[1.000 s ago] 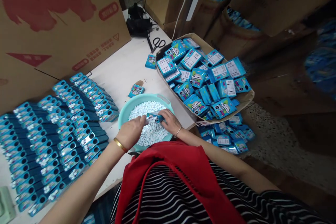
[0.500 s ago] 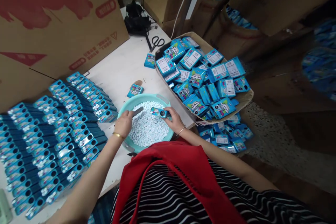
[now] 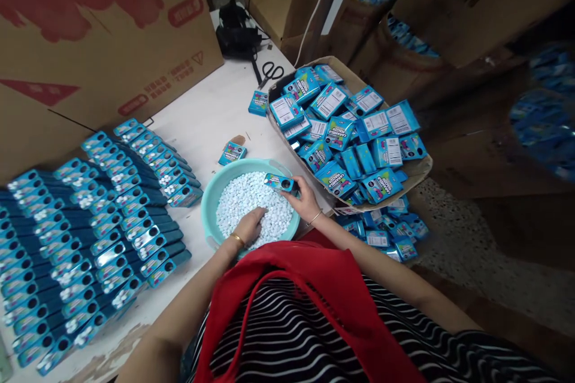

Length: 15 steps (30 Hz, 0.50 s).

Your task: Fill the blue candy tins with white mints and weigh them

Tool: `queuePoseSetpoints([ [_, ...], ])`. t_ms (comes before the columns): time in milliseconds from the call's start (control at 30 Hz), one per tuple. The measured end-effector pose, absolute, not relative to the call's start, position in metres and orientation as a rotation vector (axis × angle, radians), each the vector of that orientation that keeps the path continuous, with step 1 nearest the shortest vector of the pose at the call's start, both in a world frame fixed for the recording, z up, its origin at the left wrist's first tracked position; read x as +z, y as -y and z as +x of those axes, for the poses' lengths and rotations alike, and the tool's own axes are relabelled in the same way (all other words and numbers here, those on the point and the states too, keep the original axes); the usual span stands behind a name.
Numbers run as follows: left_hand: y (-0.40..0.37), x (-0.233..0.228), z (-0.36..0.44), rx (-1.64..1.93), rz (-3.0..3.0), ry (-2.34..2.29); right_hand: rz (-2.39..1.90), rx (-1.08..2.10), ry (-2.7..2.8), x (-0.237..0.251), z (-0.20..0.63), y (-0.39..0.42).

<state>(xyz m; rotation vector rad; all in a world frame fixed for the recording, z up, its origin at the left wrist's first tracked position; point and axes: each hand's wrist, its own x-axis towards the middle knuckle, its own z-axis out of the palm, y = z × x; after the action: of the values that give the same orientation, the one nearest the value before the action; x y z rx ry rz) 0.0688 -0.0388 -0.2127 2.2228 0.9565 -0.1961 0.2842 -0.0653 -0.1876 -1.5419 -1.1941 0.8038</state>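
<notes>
Head view: right hand grips small blue box, round window.

White table, teal basin, rows of blue packs, scissors

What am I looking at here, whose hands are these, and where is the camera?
One camera, worn on the person's head, looks down at their own bare hands. The left hand rests in the white pellets filling a teal basin on the white table. The right hand holds a small blue box over the basin's rim. Rows of blue boxes lie to the left; a cardboard tray of flat blue cartons sits to the right. Scissors lie farther back.
</notes>
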Motion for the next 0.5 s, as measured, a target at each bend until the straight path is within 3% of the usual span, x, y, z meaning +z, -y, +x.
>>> queuePoseSetpoints([
  [300,0.022,-0.126,0.035,0.097,2.129,-0.907,-1.495,0.743,1.384,-0.188,0.284,0.064],
  [500,0.002,-0.077,0.042,-0.054,2.289,-0.909,-1.381,0.690,1.629,-0.195,0.271,0.065],
])
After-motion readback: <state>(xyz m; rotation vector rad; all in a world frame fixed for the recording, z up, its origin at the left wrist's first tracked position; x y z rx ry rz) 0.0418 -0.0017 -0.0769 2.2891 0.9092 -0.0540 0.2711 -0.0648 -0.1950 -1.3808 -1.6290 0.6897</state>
